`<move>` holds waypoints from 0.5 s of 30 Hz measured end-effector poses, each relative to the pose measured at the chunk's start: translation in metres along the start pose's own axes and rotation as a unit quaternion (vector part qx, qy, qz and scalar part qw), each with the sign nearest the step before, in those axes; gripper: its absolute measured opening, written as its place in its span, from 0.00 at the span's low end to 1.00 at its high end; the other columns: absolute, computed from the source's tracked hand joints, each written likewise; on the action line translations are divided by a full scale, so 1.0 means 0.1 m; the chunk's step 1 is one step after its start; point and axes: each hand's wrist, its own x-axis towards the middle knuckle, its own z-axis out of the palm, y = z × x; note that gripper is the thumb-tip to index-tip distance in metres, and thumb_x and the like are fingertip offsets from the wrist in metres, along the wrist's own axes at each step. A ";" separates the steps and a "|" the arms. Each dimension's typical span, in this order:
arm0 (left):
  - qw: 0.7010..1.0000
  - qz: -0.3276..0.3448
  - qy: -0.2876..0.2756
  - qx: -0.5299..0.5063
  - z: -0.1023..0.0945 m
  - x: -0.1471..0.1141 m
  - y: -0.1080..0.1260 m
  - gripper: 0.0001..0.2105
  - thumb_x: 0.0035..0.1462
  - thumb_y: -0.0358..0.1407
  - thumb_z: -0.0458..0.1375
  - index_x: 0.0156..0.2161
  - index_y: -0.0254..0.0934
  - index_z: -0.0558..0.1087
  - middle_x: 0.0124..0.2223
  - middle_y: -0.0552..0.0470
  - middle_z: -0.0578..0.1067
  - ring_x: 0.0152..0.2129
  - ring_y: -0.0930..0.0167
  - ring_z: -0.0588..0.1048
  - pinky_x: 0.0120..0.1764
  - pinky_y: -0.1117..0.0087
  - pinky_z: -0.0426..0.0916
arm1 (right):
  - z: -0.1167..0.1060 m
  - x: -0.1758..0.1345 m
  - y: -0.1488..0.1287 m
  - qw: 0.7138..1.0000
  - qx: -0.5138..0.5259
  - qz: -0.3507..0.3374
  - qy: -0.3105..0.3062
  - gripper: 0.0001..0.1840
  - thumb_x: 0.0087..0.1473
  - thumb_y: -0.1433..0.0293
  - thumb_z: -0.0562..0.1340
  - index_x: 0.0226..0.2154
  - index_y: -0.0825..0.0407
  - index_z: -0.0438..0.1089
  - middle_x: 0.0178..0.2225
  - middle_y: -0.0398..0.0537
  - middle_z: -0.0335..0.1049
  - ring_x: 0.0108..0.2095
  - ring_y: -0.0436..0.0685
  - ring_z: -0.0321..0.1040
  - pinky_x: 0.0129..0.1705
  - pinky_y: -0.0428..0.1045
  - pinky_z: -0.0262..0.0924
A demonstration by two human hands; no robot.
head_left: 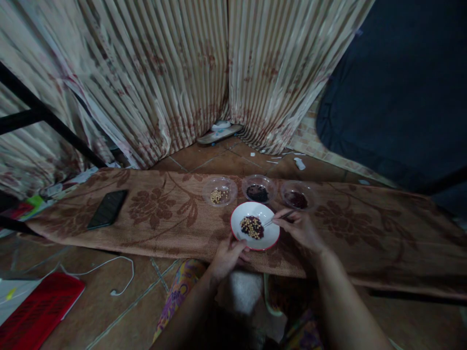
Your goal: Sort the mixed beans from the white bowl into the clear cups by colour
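Note:
A white bowl with a red rim (237, 210) sits near the front edge of the cloth, holding a mix of pale yellow and dark beans (251, 227). My left hand (229, 255) grips its near left side, thumb at the rim. Over the right rim, my right hand (297, 227) is closed on a thin metal utensil (269, 223), its tip at the beans; its exact kind is unclear. Behind the bowl stand three clear plastic bowls: the left bowl (208, 187) has pale yellow beans, the middle bowl (272, 183) black grains, the right bowl (308, 190) dark red beans.
A brown flower-patterned cloth (153, 243) covers the long low table. On its left lies a dark phone (107, 209). Striped curtains (175, 73) hang behind, with a skateboard (221, 134) at their foot. A white cable (109, 260) and a red item (44, 311) lie at lower left.

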 end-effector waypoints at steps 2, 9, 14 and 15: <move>1.000 0.000 0.000 -0.001 0.00 0.00 0.00 0.18 0.51 0.44 0.58 0.42 0.33 0.66 0.30 0.49 0.75 0.16 0.76 0.72 0.17 0.79 0.63 | -0.01 0.00 0.01 1.000 -0.003 0.002 0.001 0.15 0.45 0.58 0.66 0.28 0.54 0.73 0.22 0.43 0.70 0.23 0.51 0.62 0.26 0.46 0.55; 1.000 -0.013 0.002 -0.016 0.00 -0.01 0.01 0.20 0.50 0.44 0.59 0.44 0.33 0.65 0.30 0.50 0.75 0.16 0.76 0.72 0.17 0.79 0.64 | 0.02 0.01 0.07 1.000 -0.016 0.019 -0.005 0.15 0.44 0.58 0.66 0.27 0.54 0.74 0.22 0.43 0.70 0.23 0.51 0.62 0.25 0.46 0.55; 1.000 -0.008 0.001 -0.009 0.00 0.00 0.02 0.21 0.49 0.45 0.59 0.45 0.33 0.65 0.29 0.50 0.75 0.16 0.75 0.73 0.17 0.79 0.64 | 0.04 0.02 0.13 0.999 -0.010 0.032 -0.005 0.16 0.43 0.57 0.66 0.27 0.54 0.74 0.23 0.44 0.71 0.23 0.51 0.63 0.24 0.46 0.56; 1.000 -0.007 0.000 -0.009 0.00 -0.01 0.02 0.21 0.49 0.45 0.59 0.45 0.33 0.65 0.29 0.50 0.75 0.16 0.75 0.73 0.17 0.79 0.64 | 0.04 0.02 0.14 0.999 -0.009 0.032 -0.007 0.16 0.43 0.57 0.66 0.27 0.54 0.74 0.24 0.45 0.71 0.23 0.51 0.64 0.25 0.46 0.57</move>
